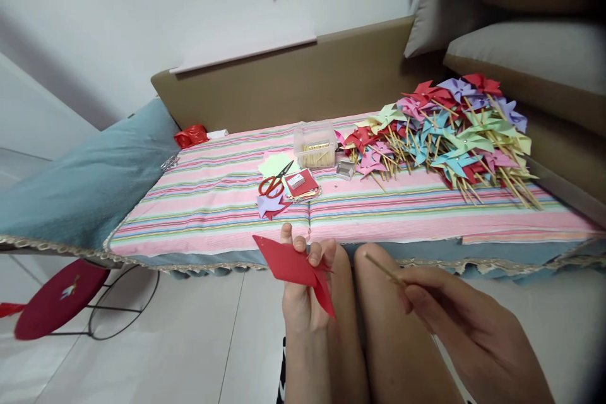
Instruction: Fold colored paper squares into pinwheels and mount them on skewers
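Before us on the striped couch [203, 202] lies a heap of pinwheels [445, 132]; our right hand [466, 315] and left hand [305, 306] both grip narrowly, the left fingers clasping a red paper pinwheel [291, 262], the right pinching a thin stick [382, 270], which juts from the fingertips, slanting forward and left, apart from the red paper at its left

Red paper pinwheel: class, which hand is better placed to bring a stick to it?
Probably the right hand: it pinches a wooden stick, while the left hand is occupied holding the red paper pinwheel.
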The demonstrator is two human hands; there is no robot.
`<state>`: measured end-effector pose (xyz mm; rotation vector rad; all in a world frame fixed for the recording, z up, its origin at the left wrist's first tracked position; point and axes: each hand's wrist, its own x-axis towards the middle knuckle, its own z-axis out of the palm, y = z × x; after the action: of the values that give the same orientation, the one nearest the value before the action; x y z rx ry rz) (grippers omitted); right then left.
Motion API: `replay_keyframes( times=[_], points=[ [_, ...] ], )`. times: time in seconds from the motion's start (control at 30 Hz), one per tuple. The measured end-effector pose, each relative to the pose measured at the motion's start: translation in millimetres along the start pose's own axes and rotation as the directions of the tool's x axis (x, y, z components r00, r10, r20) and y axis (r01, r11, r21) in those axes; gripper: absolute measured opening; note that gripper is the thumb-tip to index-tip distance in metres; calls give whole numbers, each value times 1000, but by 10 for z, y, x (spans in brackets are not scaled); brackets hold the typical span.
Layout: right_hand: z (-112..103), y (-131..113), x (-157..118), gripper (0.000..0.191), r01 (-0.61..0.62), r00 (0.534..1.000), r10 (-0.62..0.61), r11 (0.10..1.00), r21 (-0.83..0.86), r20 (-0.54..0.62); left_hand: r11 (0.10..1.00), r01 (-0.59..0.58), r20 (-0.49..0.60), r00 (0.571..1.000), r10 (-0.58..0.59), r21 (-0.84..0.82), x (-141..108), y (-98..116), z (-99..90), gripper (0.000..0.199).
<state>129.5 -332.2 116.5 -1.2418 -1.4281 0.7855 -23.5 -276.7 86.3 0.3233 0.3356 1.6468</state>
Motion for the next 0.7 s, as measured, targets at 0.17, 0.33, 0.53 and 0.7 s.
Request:
replay_keyframes(
  times=[0.17, 0.33, 0.53, 0.7],
  points=[
    [86, -36, 38, 15, -15, 999, 19, 994, 110, -37, 997, 64, -1, 998, -64, 44, -22, -37, 21, 31],
    [228, -112, 2, 17, -23, 1000, 21, 974, 225, 10, 974, 161, 87, 981, -176, 162, -70, -38, 122, 37],
    [199, -40, -13, 15, 44, 999, -45, 998, 33, 21, 964, 163, 138, 971, -194, 209, -66, -6, 123, 40],
    [195, -59, -7, 17, 97, 995, -96, 995, -28, 23, 977, 137, 217, 961, -171, 162, -23, -33, 3, 45]
  ],
)
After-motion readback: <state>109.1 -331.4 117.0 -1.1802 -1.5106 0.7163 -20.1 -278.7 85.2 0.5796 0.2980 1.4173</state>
